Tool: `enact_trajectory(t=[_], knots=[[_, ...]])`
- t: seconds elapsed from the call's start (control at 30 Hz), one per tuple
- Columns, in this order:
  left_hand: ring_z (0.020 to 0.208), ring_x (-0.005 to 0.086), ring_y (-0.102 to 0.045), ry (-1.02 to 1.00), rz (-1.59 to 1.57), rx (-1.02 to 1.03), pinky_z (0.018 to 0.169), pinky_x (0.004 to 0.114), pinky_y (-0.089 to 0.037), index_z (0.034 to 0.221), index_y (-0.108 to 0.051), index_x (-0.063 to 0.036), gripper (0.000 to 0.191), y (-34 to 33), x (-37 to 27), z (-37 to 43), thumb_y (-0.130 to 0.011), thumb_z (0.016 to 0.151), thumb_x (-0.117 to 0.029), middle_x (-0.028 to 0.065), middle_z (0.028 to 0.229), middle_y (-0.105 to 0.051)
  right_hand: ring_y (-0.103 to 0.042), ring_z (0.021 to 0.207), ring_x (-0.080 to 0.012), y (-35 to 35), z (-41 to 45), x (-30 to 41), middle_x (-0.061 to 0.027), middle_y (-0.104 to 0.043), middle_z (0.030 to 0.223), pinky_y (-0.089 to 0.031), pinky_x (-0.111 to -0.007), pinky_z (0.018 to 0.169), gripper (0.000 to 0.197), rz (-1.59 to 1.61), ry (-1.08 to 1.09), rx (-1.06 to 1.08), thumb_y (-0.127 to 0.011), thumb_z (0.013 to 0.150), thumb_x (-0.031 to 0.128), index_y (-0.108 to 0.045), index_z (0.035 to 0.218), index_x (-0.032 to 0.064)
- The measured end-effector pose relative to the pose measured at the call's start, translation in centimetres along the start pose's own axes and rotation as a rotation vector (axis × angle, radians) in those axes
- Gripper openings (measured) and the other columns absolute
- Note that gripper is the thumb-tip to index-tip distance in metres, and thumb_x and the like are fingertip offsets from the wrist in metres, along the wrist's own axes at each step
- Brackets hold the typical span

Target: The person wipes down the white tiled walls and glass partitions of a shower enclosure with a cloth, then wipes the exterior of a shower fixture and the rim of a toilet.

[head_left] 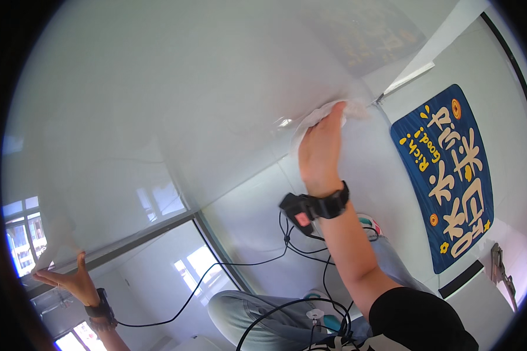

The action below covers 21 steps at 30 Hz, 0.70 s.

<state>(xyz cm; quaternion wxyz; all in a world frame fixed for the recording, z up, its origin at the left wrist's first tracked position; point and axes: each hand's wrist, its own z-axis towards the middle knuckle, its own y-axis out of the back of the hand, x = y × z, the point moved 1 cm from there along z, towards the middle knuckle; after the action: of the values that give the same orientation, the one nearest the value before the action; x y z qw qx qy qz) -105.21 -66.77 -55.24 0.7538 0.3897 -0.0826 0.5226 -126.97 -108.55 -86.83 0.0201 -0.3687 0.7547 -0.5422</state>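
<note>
My right hand (323, 151) presses a thin white cloth or tissue (308, 123) against a large glossy white panel (158, 87), close to where the panel meets the floor. The cloth spreads out under the palm and past the fingertips; its far end is blurred. Off at the lower left, my left hand (72, 281) has thumb and fingers spread at the grey metal frame (145, 234) along the panel's edge. It seems to rest on the frame and holds nothing visible. Each wrist wears a black strapped device, the right one (309, 210) larger.
Black cables (250, 263) run from the wrist devices across my bent, jeans-clad legs (254, 316). On the pale tiled floor to the right lies a dark blue mat (430, 175) bearing writing. A metal hinge-like fitting (503, 272) stands at the far right. Windows reflect in the glossy surfaces.
</note>
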Motion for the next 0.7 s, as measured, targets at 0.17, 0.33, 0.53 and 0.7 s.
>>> enact_trajectory(t=[0.17,0.33,0.53,0.7], knots=[[0.145,0.0437,-0.003,0.011,-0.062,0.061,0.110,0.063,-0.022,0.153,-0.005,-0.0130,0.133,-0.1,-0.5,0.2,-0.086,0.057,-0.057,0.0237,0.156,-0.003,-0.030,0.134,-0.0144,2.6,2.7,-3.1,-0.0036,-0.036,0.144,-0.020,-0.031,0.114,0.058,-0.128,0.158,-0.145,-0.035,0.102,0.048,-0.032,0.143,0.0059],[0.142,0.0441,-0.016,0.021,-0.016,0.010,0.110,0.063,-0.025,0.152,-0.008,-0.0137,0.128,-0.9,-0.5,-0.1,-0.089,0.058,-0.048,0.0240,0.152,-0.015,-0.026,0.136,-0.0183,4.0,2.2,-3.4,-0.0071,-0.031,0.145,-0.016,-0.032,0.114,0.060,-0.207,0.068,-0.026,-0.038,0.102,0.044,-0.025,0.145,0.0057],[0.145,0.0429,-0.008,-0.021,-0.027,-0.022,0.111,0.060,-0.025,0.153,-0.008,-0.0108,0.123,-0.9,0.3,-0.7,-0.086,0.064,-0.045,0.0241,0.156,-0.007,-0.035,0.124,-0.0254,1.4,-4.7,-6.0,-0.0154,-0.038,0.135,-0.022,-0.036,0.110,0.048,-0.648,0.186,0.179,-0.038,0.102,0.026,-0.029,0.138,-0.0039],[0.145,0.0428,-0.007,0.021,-0.004,0.012,0.111,0.060,-0.024,0.153,-0.007,-0.0104,0.121,-1.0,-0.4,-0.7,-0.083,0.067,-0.048,0.0245,0.156,-0.003,-0.041,0.119,-0.0283,3.3,-3.2,-6.3,-0.0182,-0.043,0.130,-0.026,-0.035,0.108,0.041,-0.733,0.362,0.080,-0.040,0.101,0.020,-0.038,0.132,-0.0070]])
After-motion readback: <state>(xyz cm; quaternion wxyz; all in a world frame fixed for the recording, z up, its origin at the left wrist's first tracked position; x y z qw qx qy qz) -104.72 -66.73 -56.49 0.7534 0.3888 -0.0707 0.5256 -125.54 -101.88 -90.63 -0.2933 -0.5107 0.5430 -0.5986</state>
